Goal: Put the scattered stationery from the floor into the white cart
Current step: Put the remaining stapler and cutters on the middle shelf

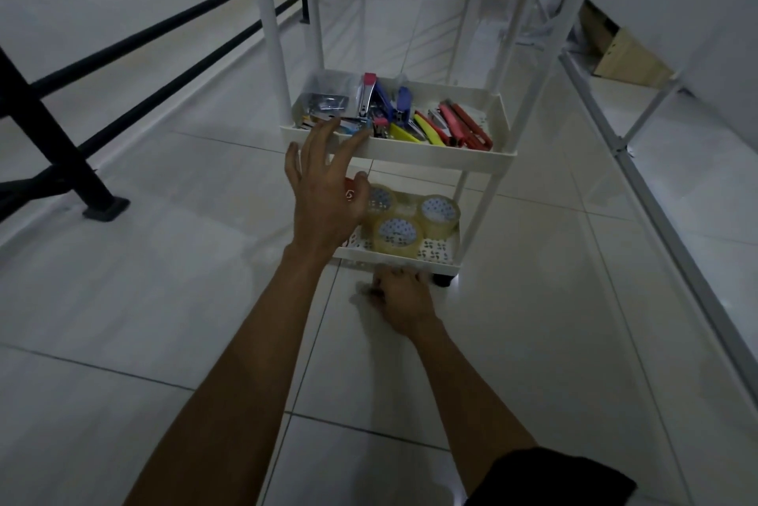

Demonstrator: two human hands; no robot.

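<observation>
The white cart stands on the tiled floor ahead of me. Its middle shelf holds staplers, red and yellow cutters and a clear box of clips. On the bottom shelf lie three rolls of clear tape. My left hand hovers with fingers spread in front of the cart, between the two shelves, holding nothing. My right hand is low on the floor at the bottom shelf's front edge, fingers curled; what it holds, if anything, is hidden.
A black railing with a floor-mounted post runs along the left. White metal shelving lines the right side, with a cardboard box behind it. Glossy floor tiles spread around the cart.
</observation>
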